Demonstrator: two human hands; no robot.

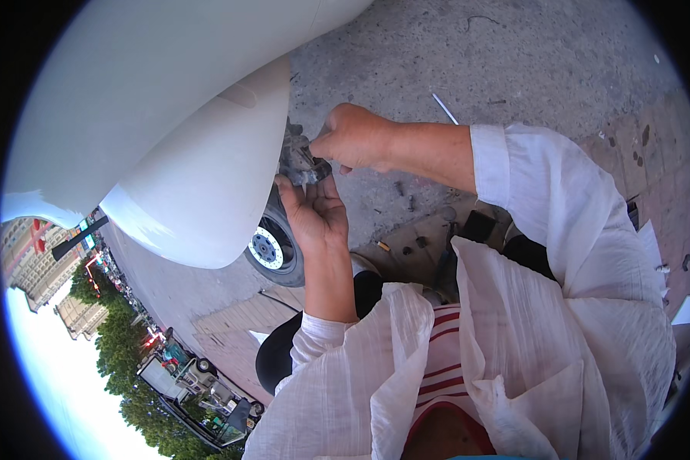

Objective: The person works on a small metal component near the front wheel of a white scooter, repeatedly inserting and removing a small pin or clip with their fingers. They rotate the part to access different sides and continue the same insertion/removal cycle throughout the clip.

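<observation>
A dark, grimy mechanical part (296,157) shows at the edge of a vehicle's white body panel (215,169). My left hand (320,218) grips its lower end from below, thumb on the panel side and fingers curled. Above it, my right hand (358,138) is closed in a tight pinch against the part's right side. What its fingertips hold, if anything, is hidden. Just below the panel stands a wheel (267,248) with a black tyre and a pale, perforated disc at its centre.
On the grey ground (468,69) lies a thin white stick (445,108). Small dark pieces and a black box-like object (478,226) lie by my knees. Paving runs along the right. A parked vehicle (207,395), trees and buildings stand at the lower left.
</observation>
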